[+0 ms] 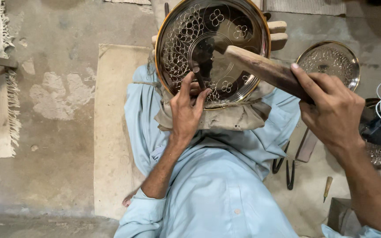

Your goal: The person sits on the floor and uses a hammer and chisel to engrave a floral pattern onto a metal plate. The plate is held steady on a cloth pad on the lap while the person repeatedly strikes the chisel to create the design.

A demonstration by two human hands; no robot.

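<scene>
Left hand (pixel 186 110) pinches chisel (pixel 198 76) on engraved brass plate (pixel 212 53); right hand (pixel 331 110) grips wooden mallet (pixel 261 66) beside the plate (flower pattern roughly half cut).

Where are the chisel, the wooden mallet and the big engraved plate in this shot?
chisel (pixel 198 76), head view, on the dark shaft above the left hand's fingertips.
wooden mallet (pixel 261 68), head view, on the middle of its pale wooden body.
big engraved plate (pixel 186 35), head view, on the flower-patterned left part.

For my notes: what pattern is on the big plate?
Engraved four-petal flowers and overlapping circles on the dark, gold-rimmed plate; seen in the head view.
</scene>
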